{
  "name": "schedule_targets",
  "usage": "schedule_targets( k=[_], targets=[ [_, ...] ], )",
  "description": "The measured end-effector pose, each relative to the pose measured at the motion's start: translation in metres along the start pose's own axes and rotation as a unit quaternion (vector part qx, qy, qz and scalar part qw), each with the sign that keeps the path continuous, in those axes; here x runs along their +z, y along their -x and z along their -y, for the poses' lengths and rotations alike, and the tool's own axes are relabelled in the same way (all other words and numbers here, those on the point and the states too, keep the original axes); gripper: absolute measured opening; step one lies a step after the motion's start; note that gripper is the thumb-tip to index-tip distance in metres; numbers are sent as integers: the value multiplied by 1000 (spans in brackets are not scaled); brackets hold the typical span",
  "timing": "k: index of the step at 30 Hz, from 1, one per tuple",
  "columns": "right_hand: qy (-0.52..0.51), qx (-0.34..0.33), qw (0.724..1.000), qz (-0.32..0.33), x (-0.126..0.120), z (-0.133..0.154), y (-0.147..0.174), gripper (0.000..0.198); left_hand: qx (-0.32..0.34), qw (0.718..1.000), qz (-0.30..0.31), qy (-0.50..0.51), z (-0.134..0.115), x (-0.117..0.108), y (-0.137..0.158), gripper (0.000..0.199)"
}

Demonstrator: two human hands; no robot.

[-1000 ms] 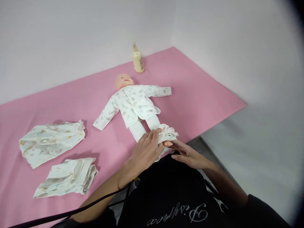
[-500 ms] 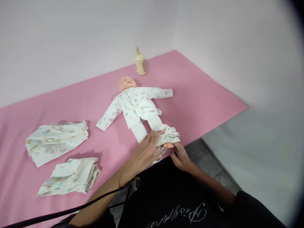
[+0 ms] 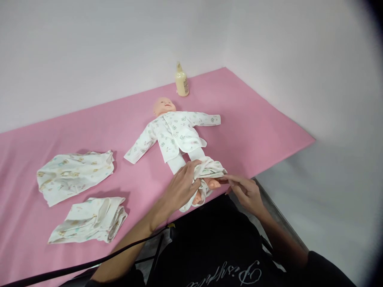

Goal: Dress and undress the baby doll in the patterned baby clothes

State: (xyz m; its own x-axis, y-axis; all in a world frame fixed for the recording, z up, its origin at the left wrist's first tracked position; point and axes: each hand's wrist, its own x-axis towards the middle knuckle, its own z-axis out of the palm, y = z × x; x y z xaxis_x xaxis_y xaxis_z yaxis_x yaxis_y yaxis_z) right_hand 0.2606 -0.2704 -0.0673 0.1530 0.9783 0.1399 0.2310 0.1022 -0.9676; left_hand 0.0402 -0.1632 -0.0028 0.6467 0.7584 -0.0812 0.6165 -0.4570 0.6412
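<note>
A baby doll (image 3: 164, 105) lies on its back, wearing a white printed jacket (image 3: 182, 135) and white legwear. Printed baby trousers (image 3: 209, 167) are bunched around its lower legs, and both bare feet (image 3: 213, 183) poke out at the table's near edge. My left hand (image 3: 182, 187) is closed on the bunched cloth at the doll's left-hand leg in view, with some fingertips hidden. At the other foot, my right hand (image 3: 247, 193) has its fingertips on the edge of the trouser leg.
A pump bottle (image 3: 182, 83) of pale yellow liquid stands behind the doll's head. Two printed cloth pieces, one spread garment (image 3: 76, 173) and one folded garment (image 3: 89, 219), lie at left on the pink table cover (image 3: 254, 123). A black cable (image 3: 119, 251) crosses my left forearm.
The doll's foot has come further out of the trouser leg, and both feet now show. My right hand has moved right, away from under the foot. My left hand stays on the cloth.
</note>
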Motion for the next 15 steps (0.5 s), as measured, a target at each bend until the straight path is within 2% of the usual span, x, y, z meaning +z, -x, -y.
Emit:
schedule_targets(
  k=[3,5,6,9,12,15],
  targets=[
    [-6,32,998,-55,-6,1,-22,27,5,1000,-3,2,3,0,-4,45],
    [10,51,998,-47,-9,0,-46,30,7,1000,-6,-2,4,-2,-5,45],
    [19,64,998,-17,-10,-1,-59,32,4,1000,-4,-2,4,-3,-5,47],
    [23,111,983,143,-15,-6,-95,37,-22,1000,-7,18,9,-10,6,52],
    [-6,132,947,294,-20,-12,-118,39,-57,997,-34,33,26,-14,28,52],
    [-28,136,909,392,-23,-17,-131,40,-98,993,-46,46,52,-14,52,43]
  ],
)
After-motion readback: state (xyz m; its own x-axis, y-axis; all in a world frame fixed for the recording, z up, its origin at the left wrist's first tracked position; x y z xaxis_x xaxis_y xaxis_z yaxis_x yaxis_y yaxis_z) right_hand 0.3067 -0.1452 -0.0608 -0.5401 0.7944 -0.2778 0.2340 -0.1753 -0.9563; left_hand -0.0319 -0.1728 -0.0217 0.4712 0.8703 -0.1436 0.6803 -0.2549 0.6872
